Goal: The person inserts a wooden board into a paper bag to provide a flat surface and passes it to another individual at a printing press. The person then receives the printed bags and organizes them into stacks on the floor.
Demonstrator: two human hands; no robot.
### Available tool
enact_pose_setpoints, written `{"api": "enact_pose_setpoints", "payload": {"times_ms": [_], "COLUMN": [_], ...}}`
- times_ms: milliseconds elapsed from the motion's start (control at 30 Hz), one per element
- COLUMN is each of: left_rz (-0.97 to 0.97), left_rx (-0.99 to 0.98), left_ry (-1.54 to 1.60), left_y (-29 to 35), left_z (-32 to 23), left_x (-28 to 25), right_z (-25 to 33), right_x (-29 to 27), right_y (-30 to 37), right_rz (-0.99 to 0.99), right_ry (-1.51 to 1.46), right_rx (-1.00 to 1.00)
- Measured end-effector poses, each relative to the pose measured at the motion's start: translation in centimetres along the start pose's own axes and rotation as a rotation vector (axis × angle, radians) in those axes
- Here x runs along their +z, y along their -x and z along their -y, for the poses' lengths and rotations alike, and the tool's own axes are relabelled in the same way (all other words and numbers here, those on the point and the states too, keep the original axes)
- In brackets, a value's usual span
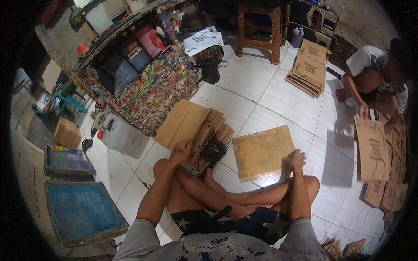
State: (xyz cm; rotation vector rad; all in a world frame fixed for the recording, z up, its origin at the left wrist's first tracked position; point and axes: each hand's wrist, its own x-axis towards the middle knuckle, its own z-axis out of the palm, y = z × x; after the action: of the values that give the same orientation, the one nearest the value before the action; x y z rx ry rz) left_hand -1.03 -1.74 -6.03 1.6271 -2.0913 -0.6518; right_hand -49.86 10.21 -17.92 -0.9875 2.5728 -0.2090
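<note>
On the floor tiles, left hand grips light, stiff cardboard sheets by an edge; right hand rests loosely closed beside the board.

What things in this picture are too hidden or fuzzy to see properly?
Head view, the only one:
- Left hand: its fingers curl over the brown bags; the grip is hidden.
- Right hand: the back of the hand hides its fingertips at the board edge.
- Black strings: too tangled and dark to count.
- Cardboard stack at right: cut off by the dark rim.
- Shelf contents: small and warped.
</note>
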Motion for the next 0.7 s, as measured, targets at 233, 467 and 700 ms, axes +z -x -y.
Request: {"api": "enact_pose_setpoints", "payload": {"times_ms": [233,467,700], "left_rz": [0.031,-0.219,-0.225], "left_rx": [-0.021,0.088,0.307], "left_ry": [-0.294,-0.481,-0.449], "left_y": [0.5,2.2,3.4], "left_z": [-3.5,-3.4,-3.0], "left_x": [-0.6,2.0,1.9], "right_z": [-0.6,0.3,1.2], "right_x": [-5.2,-15.2,-17.6], "right_y": [1.9,11.3,16.5], "right_rz": [0.225,0.232,0.21], "right_ry": [-0.716,-1.176,-1.388], "right_rx": [-0.169,-0.362,-0.456]}}
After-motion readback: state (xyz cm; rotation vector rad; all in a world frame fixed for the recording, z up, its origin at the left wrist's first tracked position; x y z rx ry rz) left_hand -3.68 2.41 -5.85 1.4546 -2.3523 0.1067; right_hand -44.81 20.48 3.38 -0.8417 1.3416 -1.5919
